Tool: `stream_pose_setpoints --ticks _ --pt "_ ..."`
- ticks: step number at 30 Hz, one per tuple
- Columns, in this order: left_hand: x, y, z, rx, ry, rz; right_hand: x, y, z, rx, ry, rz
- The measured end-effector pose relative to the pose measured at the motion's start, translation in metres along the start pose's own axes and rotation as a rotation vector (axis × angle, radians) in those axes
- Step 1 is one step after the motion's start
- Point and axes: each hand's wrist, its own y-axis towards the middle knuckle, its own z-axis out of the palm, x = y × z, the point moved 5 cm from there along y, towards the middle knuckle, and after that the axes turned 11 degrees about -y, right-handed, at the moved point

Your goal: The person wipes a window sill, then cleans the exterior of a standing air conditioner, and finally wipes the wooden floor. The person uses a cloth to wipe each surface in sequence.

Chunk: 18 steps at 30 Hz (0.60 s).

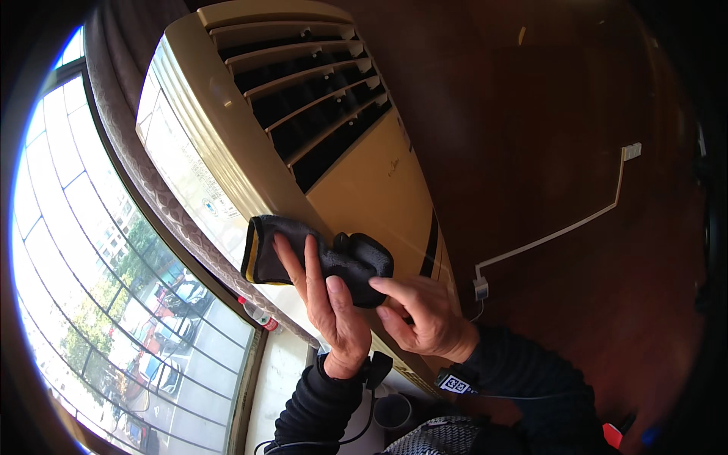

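Observation:
A dark grey cloth with black and yellow edging (290, 256) lies bunched against the corner of a beige floor-standing air conditioner (364, 193). Spread across the cloth, the fingers of my left hand (335, 318) press it flat at its left part. My right hand (424, 318) is at the folded right end, its index fingertip touching the cloth and the thumb just below; whether it pinches any fabric is hard to tell. Above the cloth, the unit's slatted air outlet (307, 85) shows dark gaps between its louvres.
A barred window (114, 256) and a patterned curtain (165, 222) are at the left. On the sill stands a plastic bottle with a red cap (259, 315). A white cable trunking (546, 242) runs along the dark surface at right to a socket (481, 288). A dark round container (392, 410) is below my hands.

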Motion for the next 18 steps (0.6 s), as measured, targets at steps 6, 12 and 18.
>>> stream_pose_setpoints --ticks 6,12,18 --pt "-0.03 -0.019 0.011 0.015 -0.012 -0.112 0.002 0.004 0.0 0.185 -0.059 0.165" --pt "-0.006 -0.023 -0.01 0.113 0.156 -0.141 -0.024 0.001 0.036 0.173 0.02 0.271" --pt "-0.02 -0.035 -0.008 0.268 0.115 -0.117 -0.015 0.003 0.043 0.122 -0.051 0.238"
